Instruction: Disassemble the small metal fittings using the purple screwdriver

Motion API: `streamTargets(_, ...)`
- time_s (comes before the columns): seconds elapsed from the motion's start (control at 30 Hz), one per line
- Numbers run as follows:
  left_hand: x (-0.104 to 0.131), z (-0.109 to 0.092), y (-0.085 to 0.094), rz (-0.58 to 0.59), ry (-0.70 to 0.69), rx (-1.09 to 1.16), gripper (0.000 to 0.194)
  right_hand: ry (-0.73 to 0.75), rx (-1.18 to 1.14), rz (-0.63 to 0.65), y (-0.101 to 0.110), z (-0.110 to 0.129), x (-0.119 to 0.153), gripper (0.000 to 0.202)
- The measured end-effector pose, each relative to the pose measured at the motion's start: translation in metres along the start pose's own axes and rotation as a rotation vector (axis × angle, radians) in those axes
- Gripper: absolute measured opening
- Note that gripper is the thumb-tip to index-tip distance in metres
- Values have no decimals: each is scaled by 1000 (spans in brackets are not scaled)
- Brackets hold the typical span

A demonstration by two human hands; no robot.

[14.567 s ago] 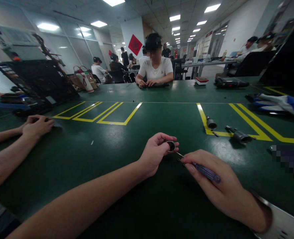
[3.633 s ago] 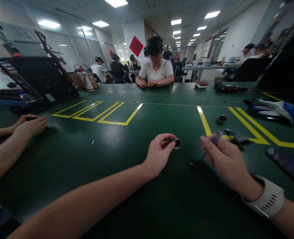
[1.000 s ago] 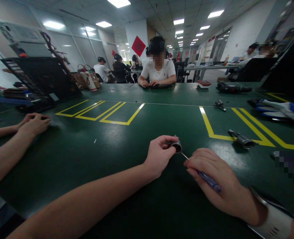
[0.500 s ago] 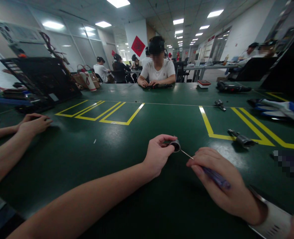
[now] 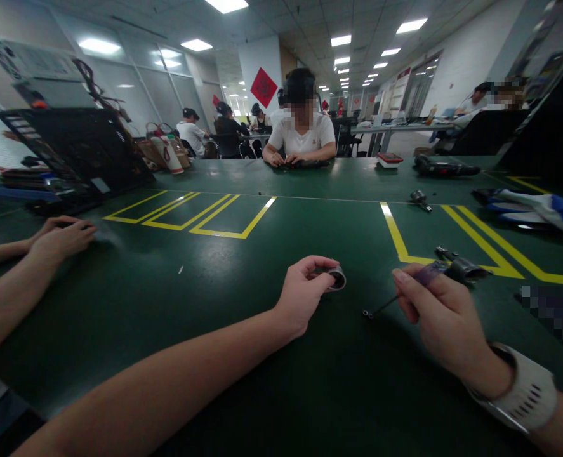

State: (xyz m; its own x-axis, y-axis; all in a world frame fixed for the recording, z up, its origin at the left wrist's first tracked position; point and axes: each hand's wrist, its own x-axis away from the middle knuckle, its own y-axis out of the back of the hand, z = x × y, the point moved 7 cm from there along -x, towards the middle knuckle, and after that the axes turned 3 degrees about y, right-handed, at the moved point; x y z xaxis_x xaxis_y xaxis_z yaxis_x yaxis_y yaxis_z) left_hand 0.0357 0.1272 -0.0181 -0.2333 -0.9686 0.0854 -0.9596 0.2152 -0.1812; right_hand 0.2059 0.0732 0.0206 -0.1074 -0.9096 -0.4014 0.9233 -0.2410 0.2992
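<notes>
Draws away from the cup (image 5: 340, 278) toward between four and five o'clock, bringing the screwdriver (image 5: 431, 271) tip down by two small rings (image 5: 367, 314) on the table (image 5: 224, 266); unlike half a second ago, no longer holds the shaft at the cup's mouth or hides those rings. Looks like the step of working at the rings with the tip; seems to call next for fine aim and a steady cup. Cannot tell whether tip and rings touch.

Taking the cup as clock centre, shows a co-worker's hands (image 5: 62, 240) at nine o'clock, well apart. Pinches the cup in the left hand (image 5: 304, 293), thumb at its open mouth. Shows a small fitting (image 5: 420, 200) between one and two o'clock. Grasps the screwdriver in the right hand (image 5: 440, 312), between three and four. Has a larger fitting (image 5: 468, 270) at three, just beyond the handle.
</notes>
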Motion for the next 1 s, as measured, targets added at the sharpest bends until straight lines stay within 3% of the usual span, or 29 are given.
streamTargets(0.23, 0, 1, 0, 11, 2, 0, 18, -52, -28, 7, -3, 0, -4, 35)
streamTargets(0.43, 1, 2, 1, 24, 25, 26, 26, -185, -252, -69, -2, -21, -10, 29)
streamTargets(0.57, 1, 2, 0, 32, 32, -2, 28, -171, -385, -94, -2, -17, -9, 23)
streamTargets(0.67, 1, 1, 0, 22, 15, -22, 29, -36, -367, -68, -2, -3, -3, 18)
streamTargets(0.8, 2, 1, 0, 21, -12, -33, 30, 294, -16, 76, -11, 24, 10, 11)
streamTargets(1.0, 3, -3, -2, 9, -55, -51, 28, 563, 253, 252, -26, 43, 23, 14)
